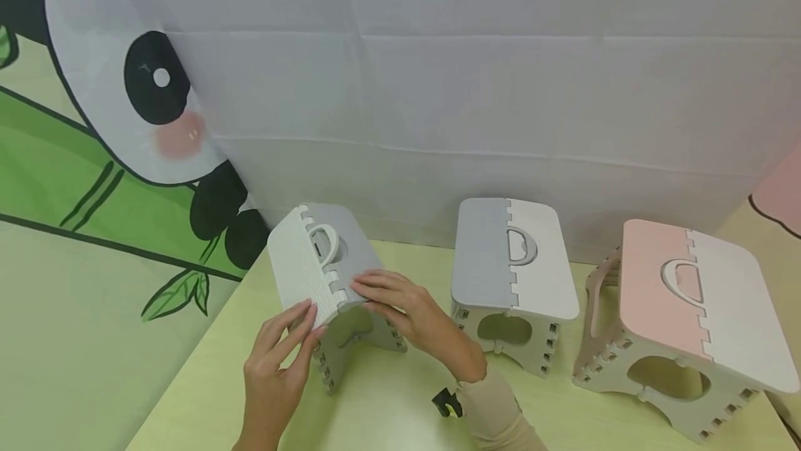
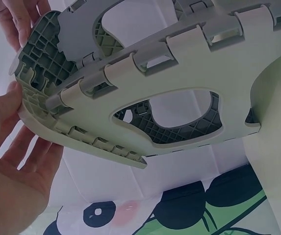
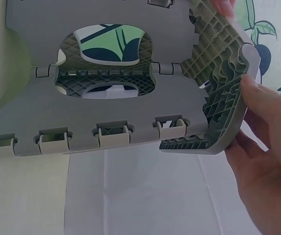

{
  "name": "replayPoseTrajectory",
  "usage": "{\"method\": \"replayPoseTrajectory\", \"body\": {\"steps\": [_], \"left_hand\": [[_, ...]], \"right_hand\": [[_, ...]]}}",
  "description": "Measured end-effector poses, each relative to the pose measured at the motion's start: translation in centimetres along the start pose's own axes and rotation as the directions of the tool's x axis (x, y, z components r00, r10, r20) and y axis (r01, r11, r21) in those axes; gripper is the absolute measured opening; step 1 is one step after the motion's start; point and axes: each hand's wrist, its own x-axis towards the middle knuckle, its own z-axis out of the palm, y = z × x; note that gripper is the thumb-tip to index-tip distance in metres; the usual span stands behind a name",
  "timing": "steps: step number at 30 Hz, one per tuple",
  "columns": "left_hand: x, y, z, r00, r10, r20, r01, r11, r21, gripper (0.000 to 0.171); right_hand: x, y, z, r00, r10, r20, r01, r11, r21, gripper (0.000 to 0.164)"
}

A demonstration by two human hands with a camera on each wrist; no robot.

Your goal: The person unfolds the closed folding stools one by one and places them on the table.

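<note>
A small folding step stool with one white and one grey top half stands at the left of the table. Its top bends at the hinge line into a low ridge, and a white loop handle sits at the middle. My left hand pinches the near edge of the white half, fingers above and thumb at the rim. On the grey half's near corner, my right hand holds with fingers on top and thumb below. Both wrist views show the ribbed underside and the hinged end panel with its oval hole.
A grey-and-white stool stands upright to the right, and a larger pink-and-white stool beyond it. A small black-and-yellow object lies by my right sleeve. Behind the table hangs a printed cloth.
</note>
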Motion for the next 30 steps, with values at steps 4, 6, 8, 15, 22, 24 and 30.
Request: {"method": "replayPoseTrajectory", "body": {"steps": [4,6,8,15,22,24,30], "left_hand": [[-0.12,-0.14,-0.08,1.000,-0.008,0.009,0.008,1.000,-0.003,0.034],[-0.13,-0.16,-0.11,1.000,-0.008,0.011,0.008,1.000,-0.001,0.033],[-0.09,-0.16,-0.13,1.000,-0.006,0.013,0.006,1.000,0.001,0.034],[0.22,0.02,-0.11,1.000,-0.001,0.007,0.001,1.000,0.004,0.040],[0.31,-0.02,-0.16,1.000,-0.004,0.002,0.004,1.000,0.008,0.041],[0.30,-0.05,-0.18,1.000,-0.003,-0.001,0.003,1.000,0.007,0.041],[0.31,-0.16,-0.24,1.000,-0.001,-0.004,0.001,1.000,0.005,0.039]], "right_hand": [[0.01,0.03,0.07,1.000,0.004,0.000,-0.004,1.000,0.007,0.040],[0.01,0.02,0.08,1.000,-0.001,0.000,0.001,1.000,-0.004,0.039],[0.00,-0.01,0.06,1.000,-0.004,0.001,0.004,1.000,-0.013,0.039],[0.04,-0.04,-0.01,1.000,-0.001,0.008,0.001,1.000,-0.023,0.039],[0.10,0.02,0.02,1.000,-0.001,0.020,0.002,0.999,-0.046,0.039],[0.16,-0.01,0.01,1.000,0.005,0.024,-0.003,0.999,-0.048,0.039],[0.32,-0.23,-0.08,0.999,0.023,0.030,-0.021,0.999,-0.039,0.038]]}}
